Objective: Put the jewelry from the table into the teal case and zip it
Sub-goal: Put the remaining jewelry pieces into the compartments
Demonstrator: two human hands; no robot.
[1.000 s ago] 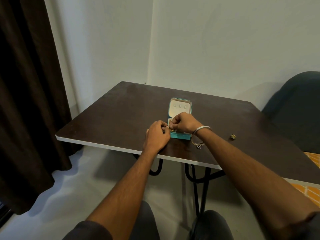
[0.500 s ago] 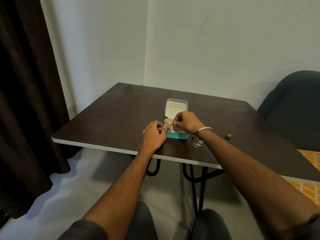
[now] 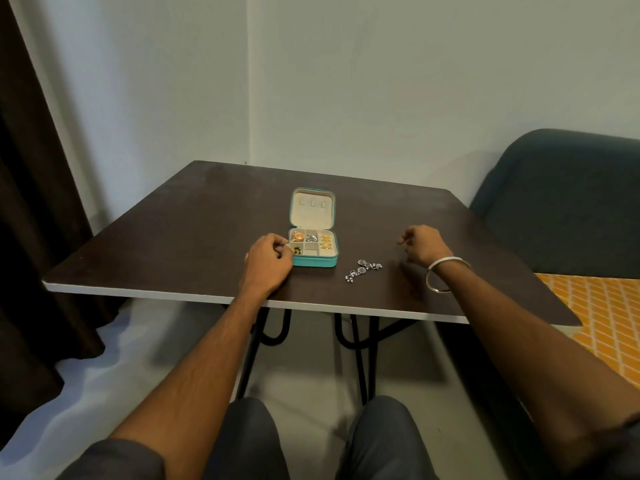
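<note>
The right hand, loosely curled with the fingers bent inward and nothing visibly held, is hovering over the dark brown desk, well to the right of the open teal zip case with the cream compartmented lining. The remaining loose piece, a silver jewelled chain of small flower-shaped links, is lying on the desk between this hand and the case, nearer the desk's front edge than either. Its long axis is running diagonally, from the lower-left end near the front edge up toward the right. The left hand is resting closed against the case's front-left corner, with the fingertips at a small green-and-gold piece in the front-left compartment; whether it is pinching that piece cannot be told. Several compartments are already holding gold and silver pieces. The right hand appears better placed for the pickup, since the left is occupied at the case. The lid is standing open, so the zipping step is not yet due.
</note>
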